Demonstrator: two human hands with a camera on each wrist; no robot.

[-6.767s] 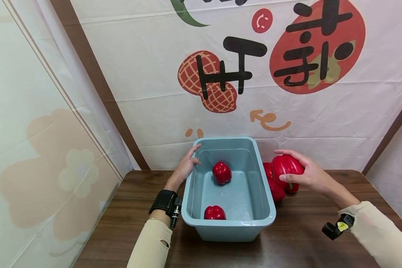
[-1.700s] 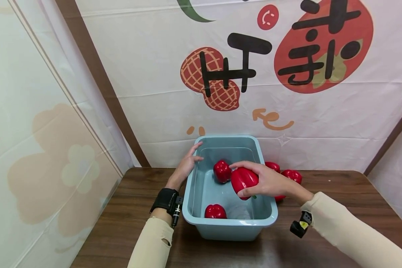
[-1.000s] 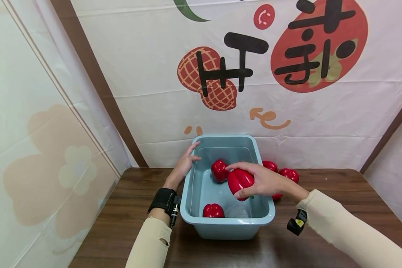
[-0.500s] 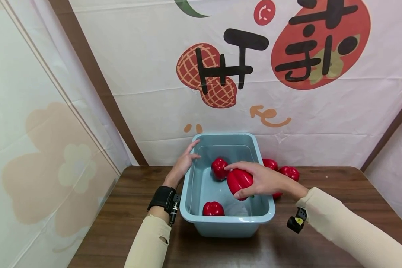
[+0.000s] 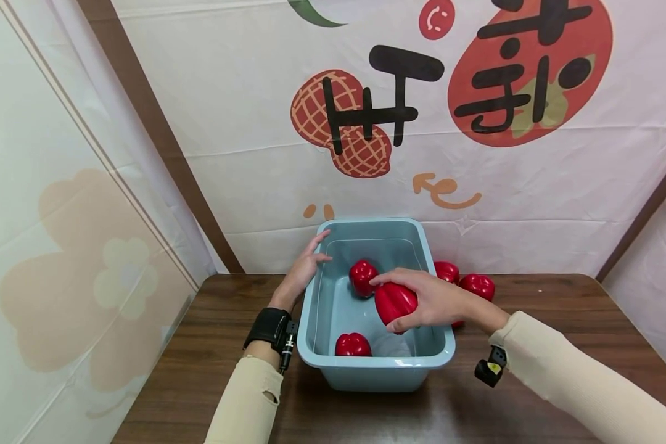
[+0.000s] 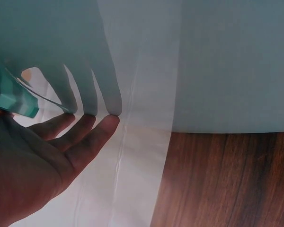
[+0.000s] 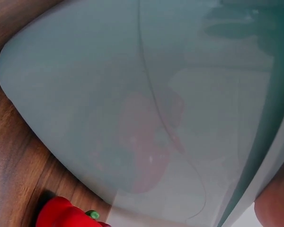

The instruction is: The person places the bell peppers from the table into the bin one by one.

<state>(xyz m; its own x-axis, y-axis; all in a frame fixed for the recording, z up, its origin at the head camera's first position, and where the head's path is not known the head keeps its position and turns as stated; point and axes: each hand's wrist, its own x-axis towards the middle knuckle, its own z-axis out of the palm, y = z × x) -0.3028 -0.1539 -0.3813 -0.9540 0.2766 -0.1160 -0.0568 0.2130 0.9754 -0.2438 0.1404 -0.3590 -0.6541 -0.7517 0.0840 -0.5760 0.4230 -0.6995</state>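
Note:
In the head view, my right hand (image 5: pixel 433 301) grips a red bell pepper (image 5: pixel 393 303) inside the light blue plastic tub (image 5: pixel 374 364), thumb on the near side and fingers over the far side. Two more red bell peppers are in the tub, one (image 5: pixel 362 277) farther back and one (image 5: pixel 353 345) near the front wall. My left hand (image 5: pixel 301 275) holds the tub's left rim, thumb over the edge. The left wrist view shows its fingertips (image 6: pixel 112 122) against the outer wall. Only a bit of the right hand (image 7: pixel 277 201) shows in the right wrist view.
Right of the tub lie several more red bell peppers (image 5: pixel 477 287), partly hidden by the right arm. A dark wooden table (image 5: pixel 555 345) carries everything. Behind it hangs a white printed cloth (image 5: pixel 244 179), close to the tub's back rim.
Since the earliest frame, my right hand has carried a bell pepper left from the pile into the tub. Over the last second it barely moves. The left hand stays at the rim.

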